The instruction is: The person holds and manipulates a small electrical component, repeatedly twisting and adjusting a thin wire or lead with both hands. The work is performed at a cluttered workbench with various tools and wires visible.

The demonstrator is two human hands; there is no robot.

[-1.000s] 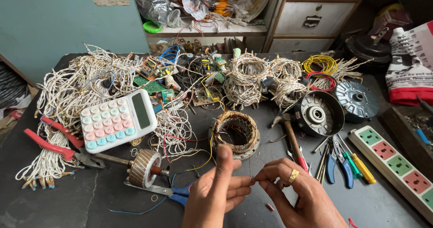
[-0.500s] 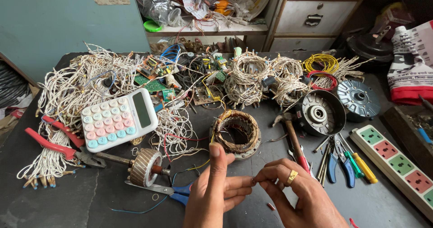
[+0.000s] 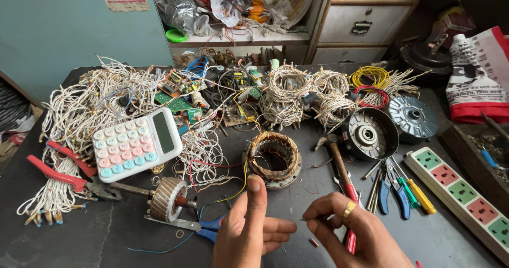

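My left hand is at the bottom centre with the thumb raised and the fingers stretched to the right; I see nothing in it. My right hand, with a gold ring, pinches a thin wire end between thumb and forefinger, close to the left fingertips. Just beyond the hands lies a round motor stator wound with copper wire. A yellow wire runs from it toward my left thumb. A small red sleeve piece lies on the table between the hands.
Blue-handled scissors and a rotor lie left of my hands. Calculator, red pliers and white wire bundles sit left. Hammer, screwdrivers, motor housing and power strip sit right.
Both hands stay in nearly the same place. My left thumb has straightened upward a little.
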